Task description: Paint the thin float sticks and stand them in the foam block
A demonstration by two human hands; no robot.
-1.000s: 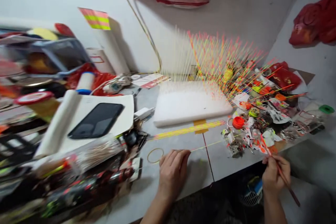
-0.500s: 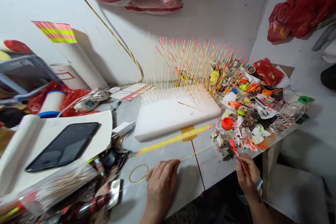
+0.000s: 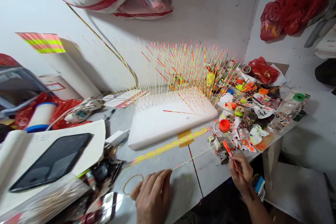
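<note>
My left hand (image 3: 154,194) is closed at the table's front, pinching one end of a thin yellow and pink stick (image 3: 193,158). The stick's far end reaches the paint-spattered small device (image 3: 221,151). In my right hand (image 3: 241,171) is a red paintbrush (image 3: 228,148), its orange-red tip close to the stick's far end; whether they touch I cannot tell. Behind, a white foam block (image 3: 157,126) bears many upright striped sticks (image 3: 193,64), with one lying flat. A row of similar yellow and pink sticks (image 3: 168,148) lies along the block's front.
To the right are an orange-red paint cap (image 3: 224,125), stained papers (image 3: 258,134) and a clear bottle (image 3: 290,108). At left lie a phone (image 3: 51,162), a bag of thin sticks (image 3: 52,199) and assorted tools. A rubber band (image 3: 132,183) is beside my left hand.
The view has shifted slightly, so most things sit further left. Both hands keep their holds on the stick and paintbrush, with the brush tip still near the stick's far end.
</note>
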